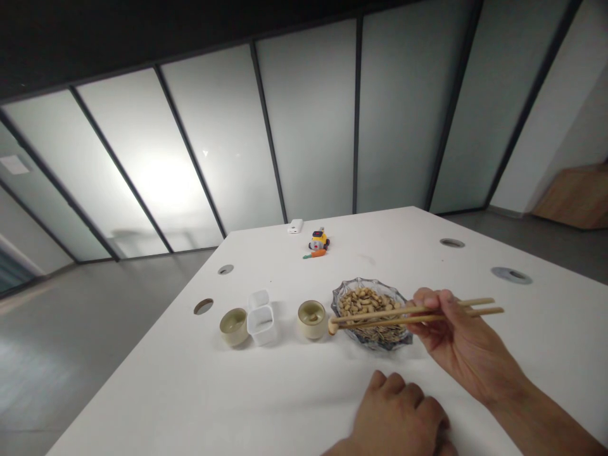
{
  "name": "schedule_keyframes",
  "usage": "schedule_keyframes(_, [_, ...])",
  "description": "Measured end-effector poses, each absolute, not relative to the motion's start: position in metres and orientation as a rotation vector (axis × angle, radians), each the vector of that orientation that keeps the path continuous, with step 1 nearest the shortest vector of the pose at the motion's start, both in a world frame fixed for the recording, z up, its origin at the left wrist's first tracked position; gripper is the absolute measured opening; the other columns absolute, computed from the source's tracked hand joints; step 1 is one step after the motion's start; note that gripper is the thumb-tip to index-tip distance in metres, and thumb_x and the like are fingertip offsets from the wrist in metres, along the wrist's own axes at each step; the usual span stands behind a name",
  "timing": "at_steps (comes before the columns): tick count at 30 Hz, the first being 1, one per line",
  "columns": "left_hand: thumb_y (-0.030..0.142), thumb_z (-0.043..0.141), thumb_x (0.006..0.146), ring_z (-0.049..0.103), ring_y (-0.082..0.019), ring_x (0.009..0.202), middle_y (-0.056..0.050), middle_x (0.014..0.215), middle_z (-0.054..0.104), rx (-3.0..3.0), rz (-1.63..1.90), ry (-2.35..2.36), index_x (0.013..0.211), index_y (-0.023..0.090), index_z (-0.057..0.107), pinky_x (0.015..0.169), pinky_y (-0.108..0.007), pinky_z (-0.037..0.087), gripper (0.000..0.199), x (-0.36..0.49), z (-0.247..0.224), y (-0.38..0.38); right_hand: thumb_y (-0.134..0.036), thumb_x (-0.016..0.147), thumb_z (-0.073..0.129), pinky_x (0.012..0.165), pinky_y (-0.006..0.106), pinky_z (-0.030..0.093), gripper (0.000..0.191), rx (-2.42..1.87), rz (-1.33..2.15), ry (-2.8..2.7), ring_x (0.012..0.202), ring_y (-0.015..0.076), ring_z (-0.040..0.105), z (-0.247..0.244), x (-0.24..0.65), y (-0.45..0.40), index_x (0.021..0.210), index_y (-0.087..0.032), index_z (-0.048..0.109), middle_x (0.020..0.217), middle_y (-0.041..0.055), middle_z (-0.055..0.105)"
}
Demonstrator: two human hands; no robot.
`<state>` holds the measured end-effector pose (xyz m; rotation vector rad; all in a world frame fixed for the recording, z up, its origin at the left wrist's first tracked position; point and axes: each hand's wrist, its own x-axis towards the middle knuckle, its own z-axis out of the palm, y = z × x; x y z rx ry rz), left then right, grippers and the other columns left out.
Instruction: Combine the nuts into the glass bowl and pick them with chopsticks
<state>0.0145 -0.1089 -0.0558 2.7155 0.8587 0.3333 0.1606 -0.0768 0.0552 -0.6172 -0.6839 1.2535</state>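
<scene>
My right hand [463, 342] grips a pair of wooden chopsticks [451, 313], their tips pointing left. A small pale piece, apparently a peanut [333, 327], is pinched at the tips, just right of a small cup [311, 328] that has a similar piece inside. Beneath the chopsticks stands a scalloped glass bowl [339, 292] with peanuts [368, 303] at the back and what look like sunflower seeds [380, 334] in front. My left hand [401, 415] rests on the table in front of the bowl, fingers curled into a fist; nothing shows in it.
Left of the cup are two white plastic tubs [261, 332] and another small cup [234, 328]. Farther back on the white table [213, 405] lie a toy carrot [315, 254], a yellow toy car [319, 240] and a white box-like device [295, 226]. Round holes [203, 307] pierce the tabletop.
</scene>
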Motion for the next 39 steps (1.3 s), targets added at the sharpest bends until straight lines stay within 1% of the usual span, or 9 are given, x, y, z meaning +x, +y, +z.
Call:
schedule_keyframes(5, [0.052,0.057,0.097,0.065,-0.028,0.099,-0.007,0.105,0.073,2.727,0.351,0.829,0.113,0.021,0.068,0.093,-0.044,0.048,0.036,0.013,-0.056,-0.109,-0.046,0.076,0.096,0.066,0.017,0.068,0.034,-0.580,1.238,-0.809,0.069,0.0098,0.069,0.053,0.161,-0.079,0.068,-0.019,0.075,0.074,-0.0030,0.061])
schedule_keyframes(11, [0.051,0.057,0.097,0.065,-0.028,0.097,-0.007,0.103,0.073,2.722,0.378,0.826,0.115,0.023,0.068,0.092,-0.044,0.048,0.035,0.013,-0.056,-0.109,-0.046,0.079,0.093,0.066,0.016,0.067,0.033,-0.564,1.263,-0.844,0.072,0.0109,0.070,0.053,0.160,-0.080,0.070,-0.020,0.076,0.076,-0.0020,0.061])
schedule_keyframes(15, [0.051,0.057,0.097,0.065,-0.028,0.098,-0.007,0.105,0.074,2.719,0.382,0.827,0.117,0.023,0.068,0.093,-0.044,0.048,0.036,0.013,-0.054,-0.109,-0.046,0.077,0.095,0.065,0.015,0.067,0.033,-0.557,1.275,-0.823,0.071,0.0106,0.070,0.056,0.159,-0.081,0.069,-0.020,0.076,0.075,-0.0022,0.063])
schedule_keyframes(19, [0.050,0.057,0.097,0.066,-0.028,0.099,-0.006,0.107,0.074,2.700,0.369,0.832,0.118,0.024,0.067,0.094,-0.044,0.048,0.036,0.013,-0.053,-0.109,-0.047,0.070,0.099,0.064,0.016,0.067,0.036,-0.606,1.275,-0.746,0.068,0.0104,0.072,0.057,0.156,-0.082,0.067,-0.020,0.075,0.074,-0.0030,0.067])
schedule_keyframes(25, [0.052,0.054,0.098,0.066,-0.030,0.101,-0.008,0.109,0.074,2.698,0.318,0.824,0.120,0.023,0.068,0.093,-0.046,0.049,0.039,0.013,-0.054,-0.108,-0.041,0.059,0.105,0.063,0.020,0.069,0.037,-0.731,1.279,-0.529,0.066,0.0152,0.078,0.048,0.146,-0.077,0.071,-0.021,0.077,0.075,-0.0019,0.077])
schedule_keyframes(29, [0.052,0.055,0.097,0.065,-0.030,0.102,-0.009,0.109,0.074,2.699,0.318,0.830,0.121,0.023,0.068,0.093,-0.045,0.048,0.040,0.013,-0.055,-0.108,-0.037,0.059,0.106,0.061,0.019,0.069,0.036,-0.732,1.287,-0.463,0.064,0.0140,0.078,0.043,0.145,-0.072,0.074,-0.019,0.078,0.076,-0.0008,0.079])
schedule_keyframes(33, [0.051,0.055,0.097,0.065,-0.030,0.103,-0.009,0.110,0.075,2.700,0.326,0.820,0.122,0.023,0.068,0.094,-0.045,0.047,0.041,0.014,-0.056,-0.108,-0.035,0.057,0.106,0.061,0.018,0.068,0.037,-0.741,1.295,-0.404,0.064,0.0129,0.077,0.041,0.145,-0.071,0.075,-0.019,0.078,0.077,-0.0019,0.080])
schedule_keyframes(37, [0.052,0.055,0.097,0.065,-0.030,0.102,-0.008,0.110,0.075,2.712,0.309,0.826,0.122,0.023,0.068,0.093,-0.044,0.047,0.040,0.014,-0.055,-0.108,-0.037,0.056,0.107,0.063,0.019,0.069,0.037,-0.778,1.269,-0.423,0.066,0.0134,0.077,0.040,0.143,-0.071,0.074,-0.019,0.079,0.078,-0.0014,0.079])
schedule_keyframes(39, [0.052,0.056,0.097,0.066,-0.030,0.102,-0.008,0.109,0.074,2.710,0.300,0.826,0.120,0.023,0.068,0.092,-0.044,0.048,0.039,0.014,-0.054,-0.108,-0.042,0.059,0.105,0.066,0.022,0.070,0.037,-0.796,1.213,-0.490,0.070,0.0148,0.078,0.038,0.140,-0.071,0.073,-0.020,0.079,0.080,-0.0007,0.079])
